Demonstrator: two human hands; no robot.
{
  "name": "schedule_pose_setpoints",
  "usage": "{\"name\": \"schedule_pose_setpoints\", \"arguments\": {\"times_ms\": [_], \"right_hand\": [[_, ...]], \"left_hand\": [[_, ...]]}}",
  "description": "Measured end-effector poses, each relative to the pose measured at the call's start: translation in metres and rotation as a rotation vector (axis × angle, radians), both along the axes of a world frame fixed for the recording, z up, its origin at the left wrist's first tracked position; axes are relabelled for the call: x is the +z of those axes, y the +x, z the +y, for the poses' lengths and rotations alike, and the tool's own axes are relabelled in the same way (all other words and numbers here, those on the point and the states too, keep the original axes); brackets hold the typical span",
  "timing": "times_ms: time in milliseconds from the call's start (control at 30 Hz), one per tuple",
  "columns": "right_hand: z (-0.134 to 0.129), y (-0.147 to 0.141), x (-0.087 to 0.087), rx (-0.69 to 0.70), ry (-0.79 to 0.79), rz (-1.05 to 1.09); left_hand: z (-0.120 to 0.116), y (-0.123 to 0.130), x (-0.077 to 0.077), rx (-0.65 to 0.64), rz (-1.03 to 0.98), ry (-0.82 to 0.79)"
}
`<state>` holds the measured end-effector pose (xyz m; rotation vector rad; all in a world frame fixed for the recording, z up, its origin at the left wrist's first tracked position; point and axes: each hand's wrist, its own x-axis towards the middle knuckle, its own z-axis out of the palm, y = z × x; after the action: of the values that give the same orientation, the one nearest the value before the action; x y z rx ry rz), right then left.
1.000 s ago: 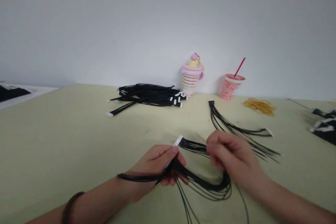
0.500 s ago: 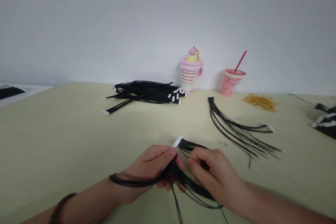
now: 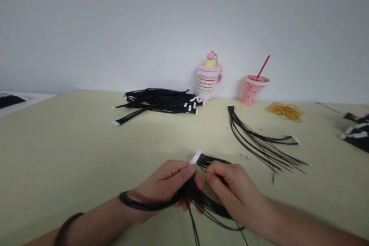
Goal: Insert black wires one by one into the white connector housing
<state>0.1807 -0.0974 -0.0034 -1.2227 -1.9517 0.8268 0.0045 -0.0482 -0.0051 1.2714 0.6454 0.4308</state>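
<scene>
My left hand (image 3: 173,182) is closed on a bundle of black wires, its thumb at the lower end of a white connector (image 3: 196,157). Part of the bundle loops back over my left wrist. Just right of it, my right hand (image 3: 230,184) is pinched, thumb against forefinger, at thin wires coming from the connector. More black wires (image 3: 213,203) run beneath the right palm, and a few strands hang down between the hands.
A pile of black wire harnesses (image 3: 158,102) lies at the back. Near the wall stand a striped cup (image 3: 206,84) and a pink cup (image 3: 250,91) with a straw. To the right are a spread harness (image 3: 256,142), yellow rubber bands (image 3: 285,111) and dark wires with white connectors (image 3: 357,134).
Both hands stay almost where they were, with the same grips. The white connector has tilted and dropped very slightly.
</scene>
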Motion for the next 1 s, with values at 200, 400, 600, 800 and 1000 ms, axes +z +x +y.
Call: {"name": "schedule_pose_setpoints", "arguments": {"times_ms": [200,400,600,800,1000], "right_hand": [[-0.005,-0.001,-0.002,0.009,0.085,-0.072],[-0.003,-0.002,0.001,-0.006,0.050,-0.006],[0.009,0.018,-0.008,-0.141,0.041,0.065],[0.011,0.032,-0.012,-0.142,0.457,-0.300],[0.019,0.043,-0.006,-0.122,0.621,-0.575]], "left_hand": [[-0.003,0.001,0.003,-0.053,-0.030,0.056],[-0.005,0.002,0.004,-0.035,0.005,0.100],[0.002,-0.003,0.005,0.101,0.167,0.210],[0.012,-0.012,0.016,0.069,0.288,0.408],[0.010,-0.010,0.011,0.039,0.160,0.261]]}}
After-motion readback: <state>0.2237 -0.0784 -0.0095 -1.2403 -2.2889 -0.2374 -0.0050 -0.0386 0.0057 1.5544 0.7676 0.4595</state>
